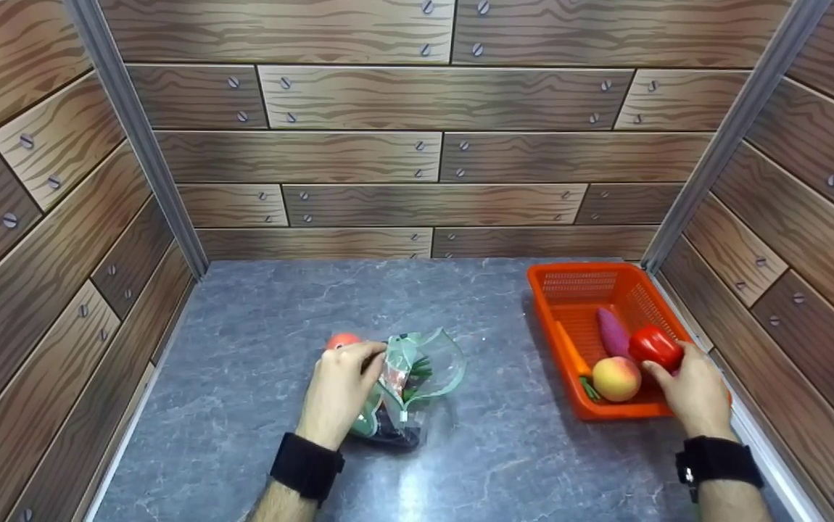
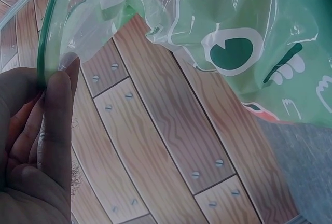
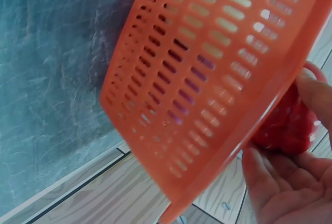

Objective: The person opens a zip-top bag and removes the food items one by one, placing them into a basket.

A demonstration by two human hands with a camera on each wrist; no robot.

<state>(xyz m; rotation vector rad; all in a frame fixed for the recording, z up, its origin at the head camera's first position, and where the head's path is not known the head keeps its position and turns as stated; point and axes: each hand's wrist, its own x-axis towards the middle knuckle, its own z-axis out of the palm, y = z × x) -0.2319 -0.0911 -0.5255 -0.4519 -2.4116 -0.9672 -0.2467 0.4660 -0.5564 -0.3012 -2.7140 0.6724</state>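
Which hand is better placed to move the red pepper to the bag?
Probably the right hand: it grips the red pepper at the basket, while the left hand pinches the edge of the bag.

By the table's [image 1: 279, 304] right edge, the basket [image 1: 620, 412] is smooth, slightly shiny perforated plastic; its pepper [image 1: 656, 347] is glossy, its peach [image 1: 616, 379] matt. The bag [image 2: 249, 6] is thin, creased, shiny plastic, partly clear. The table looks smooth, stone-veined, glaring toward its front edge. Walls [image 1: 424, 156] look wood-grained, posts [image 1: 132, 138] dull metal, wristbands [image 1: 307, 467] matt cloth.
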